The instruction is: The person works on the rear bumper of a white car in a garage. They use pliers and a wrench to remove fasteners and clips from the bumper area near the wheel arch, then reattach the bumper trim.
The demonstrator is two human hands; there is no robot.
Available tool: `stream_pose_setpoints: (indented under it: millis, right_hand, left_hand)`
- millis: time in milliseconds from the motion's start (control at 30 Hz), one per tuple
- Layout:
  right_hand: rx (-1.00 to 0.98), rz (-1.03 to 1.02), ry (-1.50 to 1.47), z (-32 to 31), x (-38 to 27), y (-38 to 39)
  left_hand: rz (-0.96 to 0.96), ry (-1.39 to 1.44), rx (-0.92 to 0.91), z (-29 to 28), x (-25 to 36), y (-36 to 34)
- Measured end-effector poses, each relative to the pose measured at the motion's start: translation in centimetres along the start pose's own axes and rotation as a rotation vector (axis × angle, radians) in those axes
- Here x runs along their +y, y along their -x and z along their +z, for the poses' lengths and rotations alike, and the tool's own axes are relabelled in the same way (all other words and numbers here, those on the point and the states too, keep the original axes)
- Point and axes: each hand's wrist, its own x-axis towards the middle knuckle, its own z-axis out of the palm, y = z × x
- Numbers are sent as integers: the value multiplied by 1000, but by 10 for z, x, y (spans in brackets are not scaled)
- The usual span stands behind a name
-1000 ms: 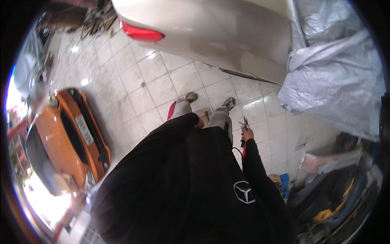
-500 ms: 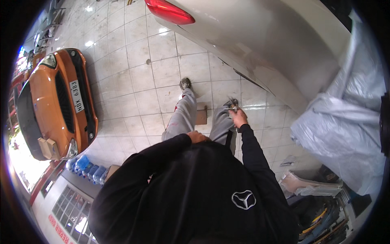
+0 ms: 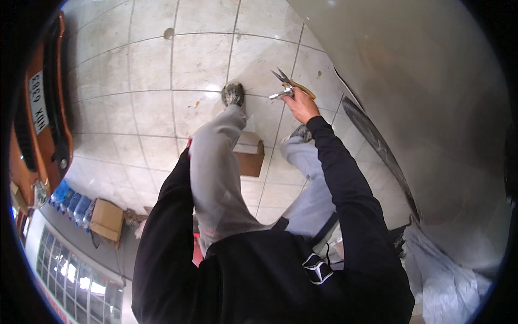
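Note:
My right hand (image 3: 303, 106) is closed around needle-nose pliers (image 3: 286, 80) with yellow-orange handles. A small silver metal piece (image 3: 281, 94), of a kind I cannot make out, is in the same grip and points left. The hand hovers above the tiles, beyond my right shoe (image 3: 300, 134) and beside the beige car body (image 3: 431, 108). My left arm (image 3: 170, 210) reaches down along the outside of my left leg (image 3: 216, 178). The leg hides my left hand.
A brown box-like block (image 3: 250, 163) stands on the floor between my legs. Dark trim (image 3: 377, 143) runs along the car's lower edge. Plastic sheeting (image 3: 448, 281) hangs at lower right. On the left are an orange car (image 3: 47, 108), wrapped blue bottles (image 3: 73, 204) and a cardboard box (image 3: 107, 220).
I have bent lower and come nearer the beige car. My right hand has moved forward with the pliers. My left hand has gone from my lap to behind my left leg.

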Motion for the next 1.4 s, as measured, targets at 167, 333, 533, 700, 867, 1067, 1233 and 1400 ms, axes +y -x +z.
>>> stream_pose_setpoints:
  millis: [167, 333, 533, 700, 867, 1067, 1233, 1400]
  right_hand:
    - [153, -107, 34, 59, 66, -110]
    - [225, 58, -374, 95, 87, -153]
    - [380, 255, -655, 155, 154, -157]
    - [600, 357, -582, 199, 202, -144]
    - [667, 375, -533, 226, 228, -107]
    - [654, 515, -513, 219, 206, -86]
    - [673, 513, -700, 212, 183, -87]
    - [654, 503, -872, 206, 188, -83]
  left_hand:
    - [109, -692, 96, 107, 9, -62]
    - [75, -685, 102, 108, -51, -87]
    - [23, -615, 96, 90, -106, -85]
    - [47, -573, 96, 74, -132, -73]
    - [129, -579, 53, 60, -138, -58]
    - [252, -483, -32, 37, -101, -19]
    - [521, -218, -52, 4, 0, 59]
    - [953, -235, 112, 75, 126, 198]
